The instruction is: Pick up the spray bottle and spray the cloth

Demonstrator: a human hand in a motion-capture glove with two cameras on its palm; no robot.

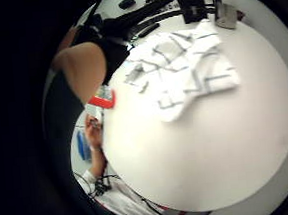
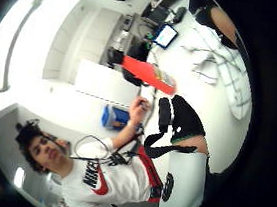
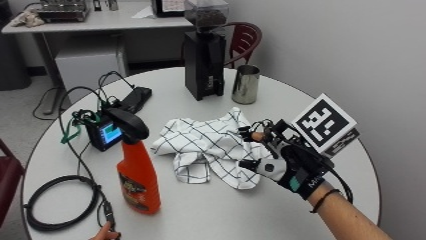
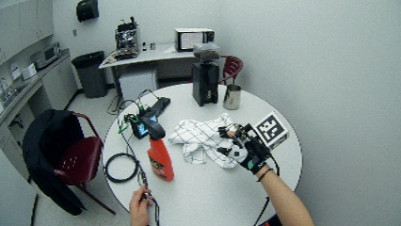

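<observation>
An orange spray bottle with a black trigger head stands upright on the left part of the round white table. A white cloth with a black grid lies crumpled at the table's middle. My gloved right hand hovers at the cloth's right edge, fingers relaxed and spread, holding nothing, well apart from the bottle. The wide outside view shows the same bottle, cloth and hand. The little finger side palm view looks down on the cloth, with the bottle beyond it.
A black coffee grinder and a metal cup stand at the table's far side. A small screen device sits behind the bottle. A coiled black cable lies front left, where the person's bare hand touches it.
</observation>
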